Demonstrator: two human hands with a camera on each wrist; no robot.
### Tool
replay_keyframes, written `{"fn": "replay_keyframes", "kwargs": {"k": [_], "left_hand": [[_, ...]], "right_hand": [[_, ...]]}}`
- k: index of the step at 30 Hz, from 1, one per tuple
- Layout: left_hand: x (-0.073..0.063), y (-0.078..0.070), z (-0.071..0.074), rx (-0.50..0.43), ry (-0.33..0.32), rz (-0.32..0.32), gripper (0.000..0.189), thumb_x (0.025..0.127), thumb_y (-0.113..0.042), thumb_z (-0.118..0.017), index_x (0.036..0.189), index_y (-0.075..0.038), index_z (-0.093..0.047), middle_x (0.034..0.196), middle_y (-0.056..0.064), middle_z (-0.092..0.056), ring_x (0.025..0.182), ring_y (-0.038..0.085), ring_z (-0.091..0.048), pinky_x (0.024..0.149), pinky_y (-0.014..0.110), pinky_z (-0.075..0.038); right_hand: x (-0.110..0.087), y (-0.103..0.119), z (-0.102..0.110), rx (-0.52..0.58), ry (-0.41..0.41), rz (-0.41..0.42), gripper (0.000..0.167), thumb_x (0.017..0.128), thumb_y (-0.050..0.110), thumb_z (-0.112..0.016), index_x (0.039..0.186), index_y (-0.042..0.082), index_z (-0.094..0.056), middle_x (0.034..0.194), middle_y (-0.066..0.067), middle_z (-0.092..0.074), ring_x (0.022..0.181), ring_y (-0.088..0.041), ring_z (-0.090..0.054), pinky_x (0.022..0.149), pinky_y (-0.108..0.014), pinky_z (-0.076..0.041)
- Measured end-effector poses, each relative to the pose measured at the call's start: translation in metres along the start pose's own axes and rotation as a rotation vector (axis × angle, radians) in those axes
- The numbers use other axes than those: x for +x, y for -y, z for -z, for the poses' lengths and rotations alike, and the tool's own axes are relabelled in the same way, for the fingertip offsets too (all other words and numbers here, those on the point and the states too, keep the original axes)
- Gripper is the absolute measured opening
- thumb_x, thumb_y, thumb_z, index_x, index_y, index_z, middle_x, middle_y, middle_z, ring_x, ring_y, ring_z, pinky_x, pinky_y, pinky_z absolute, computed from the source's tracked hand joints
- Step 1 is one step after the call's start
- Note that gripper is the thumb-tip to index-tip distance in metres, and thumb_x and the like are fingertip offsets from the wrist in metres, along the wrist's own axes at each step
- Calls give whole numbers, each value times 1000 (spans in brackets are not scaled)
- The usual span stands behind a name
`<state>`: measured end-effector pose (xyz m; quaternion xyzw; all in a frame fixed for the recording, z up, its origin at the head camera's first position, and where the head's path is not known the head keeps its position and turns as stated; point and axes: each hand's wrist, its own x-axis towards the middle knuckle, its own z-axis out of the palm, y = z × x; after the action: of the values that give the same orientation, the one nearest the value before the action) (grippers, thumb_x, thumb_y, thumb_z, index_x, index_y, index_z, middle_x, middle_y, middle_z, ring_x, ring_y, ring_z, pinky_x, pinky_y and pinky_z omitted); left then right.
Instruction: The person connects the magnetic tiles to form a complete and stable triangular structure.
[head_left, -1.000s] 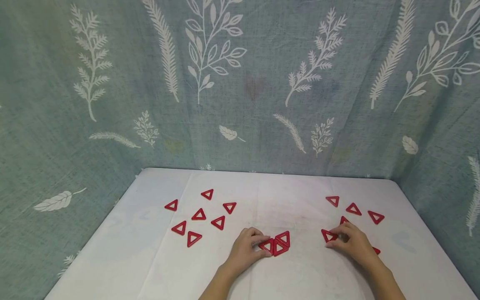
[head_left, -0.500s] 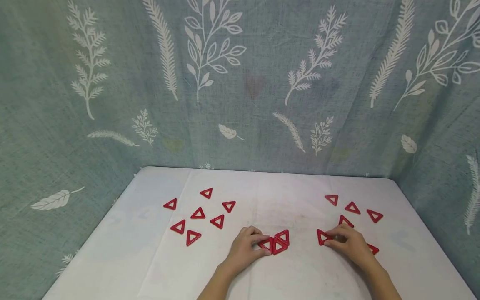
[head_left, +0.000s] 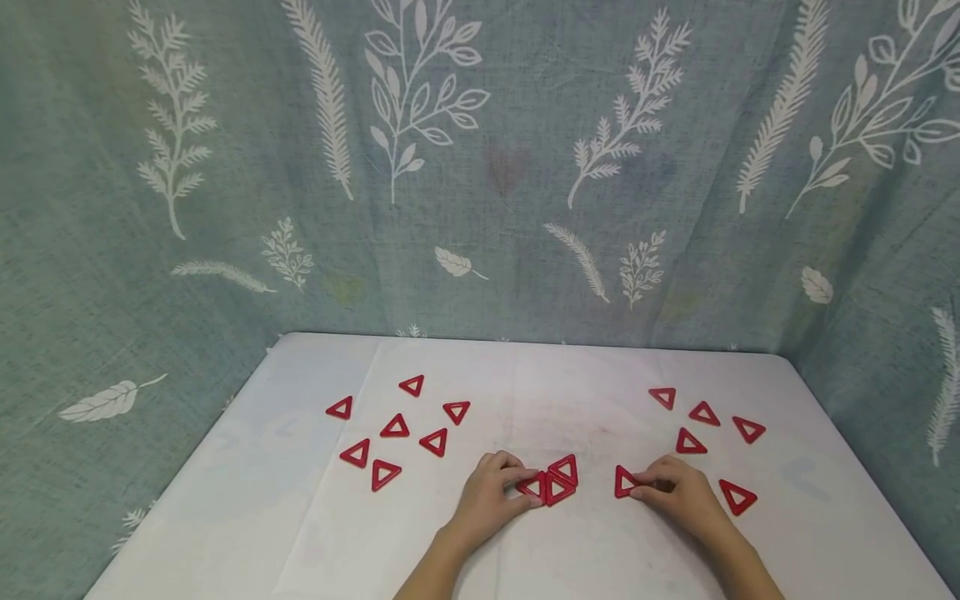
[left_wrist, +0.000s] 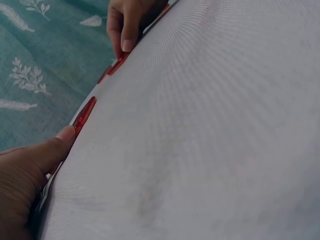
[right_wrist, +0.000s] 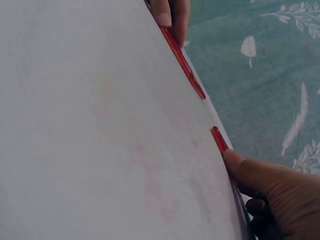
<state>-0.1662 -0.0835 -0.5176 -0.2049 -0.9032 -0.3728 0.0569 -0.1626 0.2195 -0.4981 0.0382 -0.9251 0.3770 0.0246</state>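
Three hollow red plastic triangles lie edge to edge in the middle of the table in the head view. My left hand (head_left: 486, 500) pinches the leftmost triangle (head_left: 542, 488) between thumb and fingers. Against it sit a middle triangle (head_left: 562, 499) and an upper triangle (head_left: 574, 470). To their right, my right hand (head_left: 681, 495) pinches a separate triangle (head_left: 619, 482) by its right corner, a short gap away from the group. The right wrist view shows this held triangle (right_wrist: 219, 139) edge-on, facing the joined triangles (right_wrist: 181, 61). Fingers cover parts of both gripped pieces.
Several loose red triangles (head_left: 394, 433) are scattered on the left of the white table (head_left: 450, 550). More lie on the right, one triangle (head_left: 752, 501) just beyond my right hand. A leaf-patterned blue-green cloth (head_left: 510, 275) hangs behind and at the sides.
My right hand has slid left with its triangle, closer to the group, uncovering the loose triangles behind it. My left hand has stayed on the leftmost piece. The head view has shifted slightly.
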Motion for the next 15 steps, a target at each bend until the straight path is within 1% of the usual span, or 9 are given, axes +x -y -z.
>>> {"fn": "replay_keyframes", "kwargs": {"k": [5,8,11,15], "left_hand": [[0,-2,-1,2,-28,9,36,76,-38,-77,107,-20,-73,94,-13,-53,90,6,-45,76,24,-43],[0,-3,-2,6,-40,11,36,76,-38,-77,107,-20,-73,93,-13,-52,89,5,-44,75,24,-44],[1,-5,-2,10,-34,27,36,76,-38,-77,107,-20,-72,93,-13,-52,88,5,-44,75,23,-44],[2,-6,-2,10,-25,63,36,76,-37,-77,108,-21,-72,93,-14,-53,89,5,-44,75,23,-44]], "right_hand": [[-3,8,-9,16,-3,26,19,70,25,-83,85,18,-76,81,8,-61,74,-6,-50,66,-20,-45],[-4,13,-13,22,-15,27,18,70,22,-83,85,17,-76,79,8,-60,74,-6,-50,67,-20,-45],[-5,17,-17,26,-26,18,18,69,21,-83,85,17,-76,78,9,-60,74,-6,-50,67,-20,-45],[-6,22,-25,41,-38,15,18,69,20,-83,85,16,-77,76,10,-59,74,-6,-48,66,-20,-44]]}}
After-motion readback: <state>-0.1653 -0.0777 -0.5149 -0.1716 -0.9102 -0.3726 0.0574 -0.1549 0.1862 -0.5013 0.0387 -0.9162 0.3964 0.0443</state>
